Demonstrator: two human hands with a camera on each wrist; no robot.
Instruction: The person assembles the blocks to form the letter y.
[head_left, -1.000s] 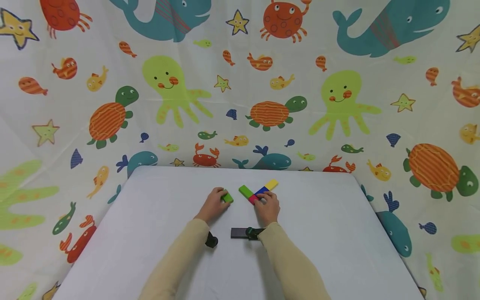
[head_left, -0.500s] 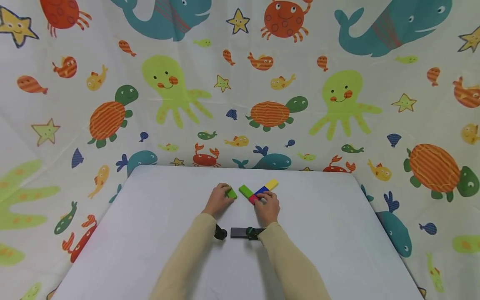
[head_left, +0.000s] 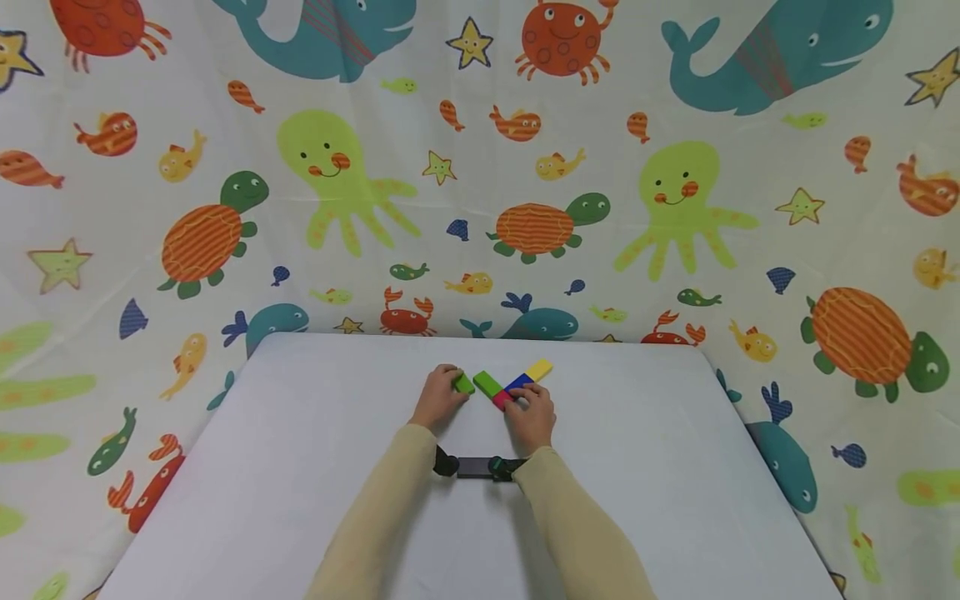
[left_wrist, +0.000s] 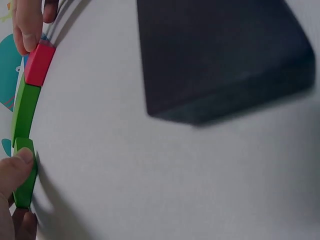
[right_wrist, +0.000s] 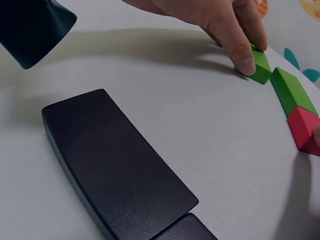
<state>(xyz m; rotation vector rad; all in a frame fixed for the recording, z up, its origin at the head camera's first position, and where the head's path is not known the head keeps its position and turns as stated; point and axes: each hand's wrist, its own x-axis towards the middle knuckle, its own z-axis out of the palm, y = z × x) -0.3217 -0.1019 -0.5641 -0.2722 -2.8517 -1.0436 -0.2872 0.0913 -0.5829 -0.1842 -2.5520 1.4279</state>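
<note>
My left hand pinches a small green block between thumb and fingers, low over the white table. The block's end is right at the end of a longer green block. That longer block joins a red block end to end. My right hand grips the red block, thumb on its side and fingers curled by its far end. A blue block angles away from the red one, and a yellow block continues its line. Parts of the red and blue blocks are hidden by fingers.
A long black block lies flat between my wrists, with another black piece against its end. Dark wrist cameras hang close over it. Behind the white table hangs a cloth with sea animals.
My left hand has moved right and slightly away from me, bringing the small green block up to the longer green one. My right hand stays on the red block.
</note>
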